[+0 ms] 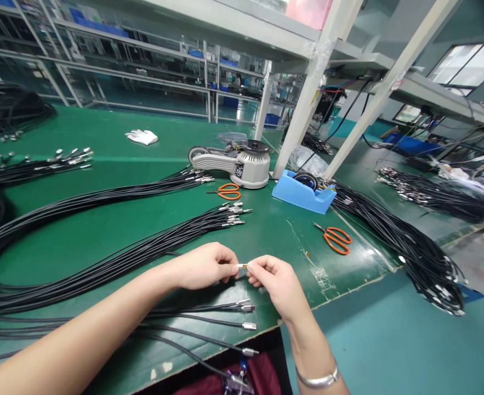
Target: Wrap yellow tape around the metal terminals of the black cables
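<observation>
Both my hands meet over the front edge of the green table. My left hand is closed around the end of a black cable, whose small metal connector tip sticks out between the hands. My right hand pinches that same tip with thumb and forefinger; a silver bracelet sits on its wrist. Just below the hands lie several loose black cables with metal ends.
Bundles of black cables fan across the table, with another heap at the right. A grey tape dispenser machine, a blue tape holder, two orange scissors and a white glove lie behind. Slanted shelf posts rise beyond.
</observation>
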The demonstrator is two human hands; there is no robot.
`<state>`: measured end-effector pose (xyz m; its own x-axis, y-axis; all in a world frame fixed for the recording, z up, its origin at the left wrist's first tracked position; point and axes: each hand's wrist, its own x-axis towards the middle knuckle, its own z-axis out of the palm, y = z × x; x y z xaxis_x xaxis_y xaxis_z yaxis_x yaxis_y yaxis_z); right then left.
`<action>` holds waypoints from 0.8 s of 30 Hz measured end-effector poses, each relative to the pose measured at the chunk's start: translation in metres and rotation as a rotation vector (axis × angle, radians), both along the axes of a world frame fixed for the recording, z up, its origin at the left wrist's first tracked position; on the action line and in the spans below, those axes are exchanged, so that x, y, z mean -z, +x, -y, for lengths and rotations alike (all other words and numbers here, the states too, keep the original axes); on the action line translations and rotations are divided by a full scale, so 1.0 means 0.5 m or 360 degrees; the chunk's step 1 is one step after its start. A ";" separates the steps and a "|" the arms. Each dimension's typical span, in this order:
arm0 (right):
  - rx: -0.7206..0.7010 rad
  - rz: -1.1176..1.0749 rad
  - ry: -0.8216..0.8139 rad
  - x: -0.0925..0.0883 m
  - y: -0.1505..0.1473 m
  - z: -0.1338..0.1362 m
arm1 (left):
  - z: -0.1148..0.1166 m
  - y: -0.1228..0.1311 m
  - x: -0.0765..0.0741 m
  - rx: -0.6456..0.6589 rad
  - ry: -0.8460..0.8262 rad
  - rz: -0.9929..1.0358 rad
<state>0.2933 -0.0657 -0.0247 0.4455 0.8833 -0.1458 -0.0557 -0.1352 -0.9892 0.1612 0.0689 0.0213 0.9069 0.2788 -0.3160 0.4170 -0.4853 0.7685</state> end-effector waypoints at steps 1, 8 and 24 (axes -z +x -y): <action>-0.0036 0.0005 -0.0011 0.000 0.004 0.001 | 0.001 -0.001 -0.002 0.0028 0.0028 0.0000; -0.0173 0.0145 -0.0006 -0.001 0.014 0.004 | 0.009 -0.006 -0.002 0.0050 0.0129 0.0040; -0.0228 0.0294 -0.0179 -0.004 0.002 0.020 | 0.048 -0.012 0.015 -0.0042 0.0413 0.0214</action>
<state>0.2945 -0.0759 -0.0226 0.3450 0.9222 -0.1748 0.1521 -0.2387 -0.9591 0.1550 0.0449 0.0141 0.9270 0.3590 -0.1086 0.3352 -0.6631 0.6693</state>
